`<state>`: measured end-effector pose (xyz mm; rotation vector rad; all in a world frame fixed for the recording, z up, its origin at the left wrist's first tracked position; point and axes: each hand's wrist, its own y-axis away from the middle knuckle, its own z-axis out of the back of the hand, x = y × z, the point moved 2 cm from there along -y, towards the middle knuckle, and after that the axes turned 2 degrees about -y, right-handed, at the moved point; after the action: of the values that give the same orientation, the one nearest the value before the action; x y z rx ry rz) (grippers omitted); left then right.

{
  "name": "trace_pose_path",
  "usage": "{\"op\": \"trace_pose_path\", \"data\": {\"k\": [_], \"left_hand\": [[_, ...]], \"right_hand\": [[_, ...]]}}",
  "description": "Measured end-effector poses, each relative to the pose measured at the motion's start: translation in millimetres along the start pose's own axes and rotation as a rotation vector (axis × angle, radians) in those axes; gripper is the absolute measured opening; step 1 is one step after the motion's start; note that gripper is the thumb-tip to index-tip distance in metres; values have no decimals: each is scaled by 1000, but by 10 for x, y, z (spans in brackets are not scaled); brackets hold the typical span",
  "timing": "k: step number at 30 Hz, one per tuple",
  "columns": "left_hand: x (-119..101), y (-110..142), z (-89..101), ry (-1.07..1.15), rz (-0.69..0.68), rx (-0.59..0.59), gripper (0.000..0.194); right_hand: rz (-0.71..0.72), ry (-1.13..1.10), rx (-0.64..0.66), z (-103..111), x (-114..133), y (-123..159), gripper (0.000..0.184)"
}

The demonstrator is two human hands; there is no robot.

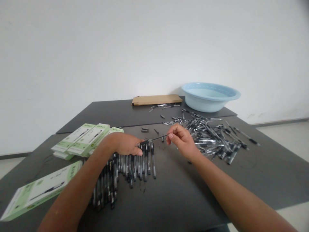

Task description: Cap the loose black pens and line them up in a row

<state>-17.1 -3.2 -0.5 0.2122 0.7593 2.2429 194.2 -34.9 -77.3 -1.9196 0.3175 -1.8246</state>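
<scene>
My left hand (130, 145) is closed on a pen barrel (144, 142) with a black grip, held nearly level above the table. A thin dark pen refill (159, 138) sticks out of the barrel's right end. Its far tip is pinched between the thumb and forefinger of my right hand (180, 138). How deep the refill sits in the barrel is hidden. Below my left hand lie several pens (140, 167) side by side, with another batch of pens (105, 187) nearer me, partly behind my forearm.
A loose heap of pens (207, 135) spreads on the right, with pen caps (145, 130) scattered nearby. Green-and-white pen boxes (88, 138) are stacked left; another box (43, 190) lies closer. A light-blue basin (205, 101) and flat cardboard (156, 99) stand at the back of the dark tables (169, 199).
</scene>
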Motion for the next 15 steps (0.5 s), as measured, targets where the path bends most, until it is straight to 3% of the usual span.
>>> {"op": "trace_pose_path", "data": {"k": [3,15], "left_hand": [[-27,2,6,42,-1,58,39],[-90,-17,4,28,25,54,41]], "right_hand": [[5,-11,18,-20,7,5,17],[-33,37,64,-49,-65,49,11]]}}
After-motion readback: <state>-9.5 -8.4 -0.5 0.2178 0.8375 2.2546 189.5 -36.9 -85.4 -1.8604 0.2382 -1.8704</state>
